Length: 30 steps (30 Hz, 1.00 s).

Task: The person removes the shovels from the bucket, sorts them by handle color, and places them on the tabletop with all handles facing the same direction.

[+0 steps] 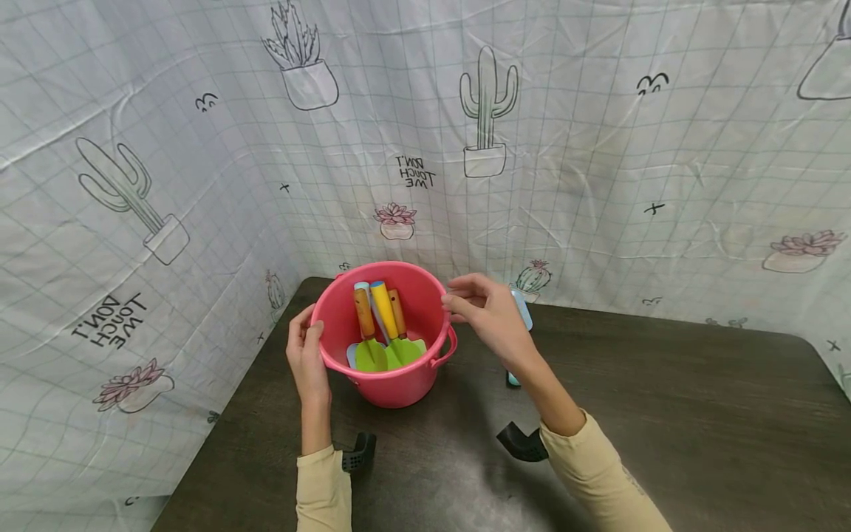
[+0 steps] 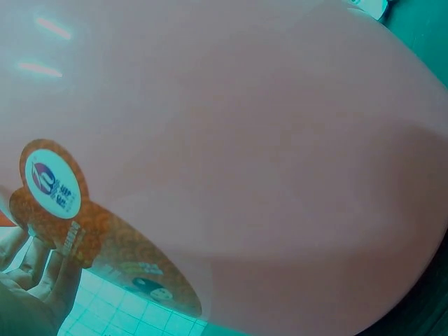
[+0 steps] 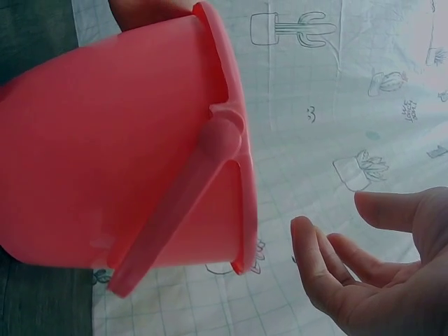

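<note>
A pink bucket (image 1: 399, 389) stands on the dark table, its mouth facing me. My left hand (image 1: 308, 358) grips its left rim, thumb over the edge. Inside lean toy garden tools: green blades (image 1: 370, 356), wooden handles (image 1: 363, 310) and a yellow handle (image 1: 383, 307) with a blue tip. My right hand (image 1: 488, 314) is beside the right rim, fingers loosely bent. In the right wrist view that hand (image 3: 371, 273) is apart from the bucket (image 3: 119, 147) and holds nothing; the bucket's handle (image 3: 175, 203) hangs down. An orange sticker (image 2: 119, 238) shows in the left wrist view.
Behind my right forearm lies a light blue object (image 1: 522, 310), mostly hidden. Black wrist mounts (image 1: 360, 452) sit at both forearms. A white curtain (image 1: 572, 192) printed with cacti hangs along the table's back and left edges.
</note>
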Tool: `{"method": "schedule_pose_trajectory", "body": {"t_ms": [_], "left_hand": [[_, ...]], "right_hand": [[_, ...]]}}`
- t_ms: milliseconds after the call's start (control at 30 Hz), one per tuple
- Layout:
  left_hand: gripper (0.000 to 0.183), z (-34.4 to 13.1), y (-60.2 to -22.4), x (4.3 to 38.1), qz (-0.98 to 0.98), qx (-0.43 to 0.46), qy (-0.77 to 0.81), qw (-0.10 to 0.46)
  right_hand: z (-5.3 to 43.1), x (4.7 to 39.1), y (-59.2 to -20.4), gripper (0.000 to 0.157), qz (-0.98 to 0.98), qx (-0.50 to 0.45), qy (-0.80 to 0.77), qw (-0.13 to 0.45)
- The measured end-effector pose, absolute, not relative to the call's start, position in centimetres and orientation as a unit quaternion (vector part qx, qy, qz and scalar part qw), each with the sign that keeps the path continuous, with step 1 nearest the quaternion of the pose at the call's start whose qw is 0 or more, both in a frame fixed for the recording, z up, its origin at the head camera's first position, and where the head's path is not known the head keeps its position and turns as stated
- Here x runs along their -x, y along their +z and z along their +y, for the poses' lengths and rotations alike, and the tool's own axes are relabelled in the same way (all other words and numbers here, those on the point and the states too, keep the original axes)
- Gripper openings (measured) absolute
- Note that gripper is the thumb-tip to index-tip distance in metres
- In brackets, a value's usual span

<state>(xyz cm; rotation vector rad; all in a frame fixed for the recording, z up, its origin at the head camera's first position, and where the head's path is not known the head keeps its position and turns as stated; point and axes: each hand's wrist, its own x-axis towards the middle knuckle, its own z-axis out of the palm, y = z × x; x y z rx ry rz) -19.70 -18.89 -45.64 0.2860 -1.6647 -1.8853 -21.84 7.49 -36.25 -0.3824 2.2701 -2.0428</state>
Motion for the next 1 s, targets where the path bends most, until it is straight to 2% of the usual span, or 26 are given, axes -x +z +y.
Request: {"method": "schedule_pose_trajectory", "body": {"t_ms": [1000], "left_hand": [[0.039, -19.2, -45.9, 19.8, -0.634, -0.109, -0.709, 0.291]], "right_hand": [[1.2, 22.9, -37.0, 0.026, 0.772, 0.159, -0.615, 0.015]]}}
